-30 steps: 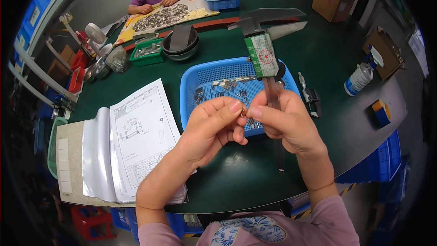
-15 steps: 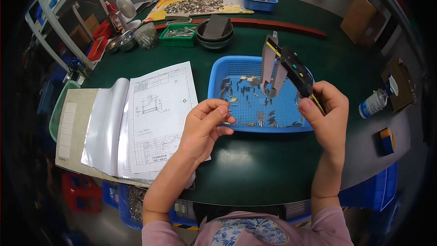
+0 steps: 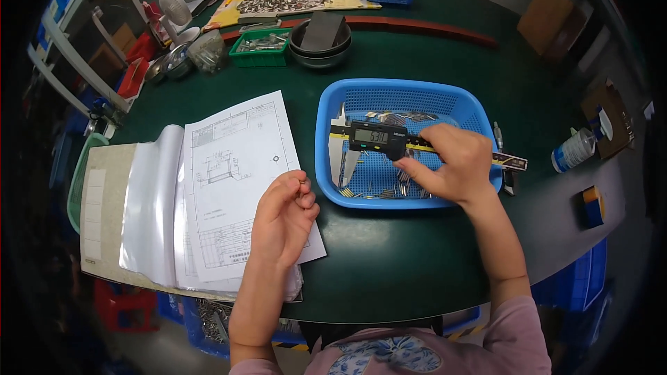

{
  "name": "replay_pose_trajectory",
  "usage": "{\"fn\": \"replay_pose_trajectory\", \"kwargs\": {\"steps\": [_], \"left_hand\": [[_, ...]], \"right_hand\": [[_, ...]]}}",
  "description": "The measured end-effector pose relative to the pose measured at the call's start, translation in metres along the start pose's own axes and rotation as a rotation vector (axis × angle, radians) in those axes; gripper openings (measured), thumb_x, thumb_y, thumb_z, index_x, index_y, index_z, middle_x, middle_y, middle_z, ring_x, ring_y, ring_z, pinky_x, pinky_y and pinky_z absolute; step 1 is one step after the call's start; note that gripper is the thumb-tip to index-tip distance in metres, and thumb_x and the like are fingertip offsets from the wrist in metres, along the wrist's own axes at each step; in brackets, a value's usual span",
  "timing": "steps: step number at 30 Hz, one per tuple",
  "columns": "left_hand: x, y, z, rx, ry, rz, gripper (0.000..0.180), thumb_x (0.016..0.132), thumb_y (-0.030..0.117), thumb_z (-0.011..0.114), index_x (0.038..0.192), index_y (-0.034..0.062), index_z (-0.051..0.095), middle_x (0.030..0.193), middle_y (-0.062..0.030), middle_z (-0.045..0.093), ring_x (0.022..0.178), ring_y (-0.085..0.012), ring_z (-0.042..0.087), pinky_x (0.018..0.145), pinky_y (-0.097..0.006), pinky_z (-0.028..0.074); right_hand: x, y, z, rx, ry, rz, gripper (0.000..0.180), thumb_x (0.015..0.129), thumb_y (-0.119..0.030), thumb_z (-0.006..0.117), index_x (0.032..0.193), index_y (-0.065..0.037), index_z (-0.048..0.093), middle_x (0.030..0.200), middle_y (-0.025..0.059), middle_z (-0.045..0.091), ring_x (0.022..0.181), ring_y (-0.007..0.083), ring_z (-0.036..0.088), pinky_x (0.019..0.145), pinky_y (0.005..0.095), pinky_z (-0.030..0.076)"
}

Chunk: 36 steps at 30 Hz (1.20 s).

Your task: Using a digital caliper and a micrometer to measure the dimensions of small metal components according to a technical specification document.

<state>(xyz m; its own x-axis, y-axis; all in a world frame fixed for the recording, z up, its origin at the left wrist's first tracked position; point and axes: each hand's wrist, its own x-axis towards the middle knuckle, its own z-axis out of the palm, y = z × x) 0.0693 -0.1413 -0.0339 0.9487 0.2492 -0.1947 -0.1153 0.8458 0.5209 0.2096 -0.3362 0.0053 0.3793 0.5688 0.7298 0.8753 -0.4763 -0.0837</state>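
My right grip (image 3: 451, 163) clasps the caliper (image 3: 377, 137) above the basket (image 3: 410, 203), its long axis running left to right, its parted jaws lying left, nearer my left grip (image 3: 286, 212), whose fingers curl by the drawing (image 3: 240, 198), around what I cannot tell.

Moderate indoor light is falling; table (image 3: 361, 239) is showing soft glare, plastic sleeve (image 3: 153, 219) is shining, edges are bending, corners are sitting black.
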Motion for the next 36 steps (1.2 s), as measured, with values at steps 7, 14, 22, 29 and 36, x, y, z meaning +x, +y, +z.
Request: {"fn": "replay_pose_trajectory", "kwargs": {"steps": [7,14,22,29,36], "left_hand": [[-0.004,-0.006,0.001,0.29,0.091,0.15,0.012,0.08,0.01,0.057,0.085,-0.001,0.056,0.07,-0.0039,0.053,0.057,-0.0085,0.045,0.051,-0.02,0.037],[-0.007,-0.008,0.006,0.355,0.136,0.127,0.015,0.078,0.005,0.058,0.092,-0.0021,0.057,0.073,-0.005,0.056,0.059,-0.0064,0.046,0.051,-0.018,0.038],[-0.008,-0.012,0.005,0.426,0.022,0.108,0.019,0.074,0.001,0.061,0.093,-0.003,0.058,0.078,-0.0049,0.058,0.063,-0.0053,0.048,0.056,-0.016,0.038],[-0.011,-0.011,0.008,0.462,0.015,0.109,0.018,0.074,-0.002,0.061,0.092,-0.0039,0.058,0.085,-0.006,0.059,0.073,-0.0063,0.052,0.066,-0.017,0.041],[-0.013,-0.009,0.009,0.459,-0.014,0.115,0.018,0.074,0.0,0.061,0.092,-0.0041,0.058,0.085,-0.0057,0.059,0.074,-0.0064,0.052,0.067,-0.017,0.041]], "right_hand": [[-0.004,0.005,0.003,-0.026,-0.022,-0.01,0.042,0.057,-0.045,0.069,0.054,-0.01,0.047,0.047,0.0021,0.045,0.039,0.0176,0.045,0.036,0.0273,0.033],[-0.004,0.003,0.002,-0.029,-0.018,-0.003,0.044,0.056,-0.047,0.069,0.054,-0.01,0.046,0.048,0.0021,0.045,0.039,0.0179,0.046,0.037,0.0272,0.033],[0.0,-0.007,-0.006,0.079,-0.008,-0.029,0.032,0.062,-0.027,0.07,0.079,-0.003,0.057,0.063,0.0078,0.055,0.05,0.0207,0.053,0.044,0.0264,0.039],[0.003,-0.017,-0.017,0.118,-0.004,-0.167,0.046,0.06,-0.014,0.065,0.102,0.002,0.056,0.059,0.0076,0.049,0.047,0.0182,0.047,0.044,0.027,0.038],[0.0,-0.017,-0.014,0.091,-0.02,-0.217,0.053,0.059,-0.012,0.064,0.11,0.002,0.053,0.059,0.0065,0.048,0.048,0.0171,0.047,0.044,0.0273,0.037]]}}
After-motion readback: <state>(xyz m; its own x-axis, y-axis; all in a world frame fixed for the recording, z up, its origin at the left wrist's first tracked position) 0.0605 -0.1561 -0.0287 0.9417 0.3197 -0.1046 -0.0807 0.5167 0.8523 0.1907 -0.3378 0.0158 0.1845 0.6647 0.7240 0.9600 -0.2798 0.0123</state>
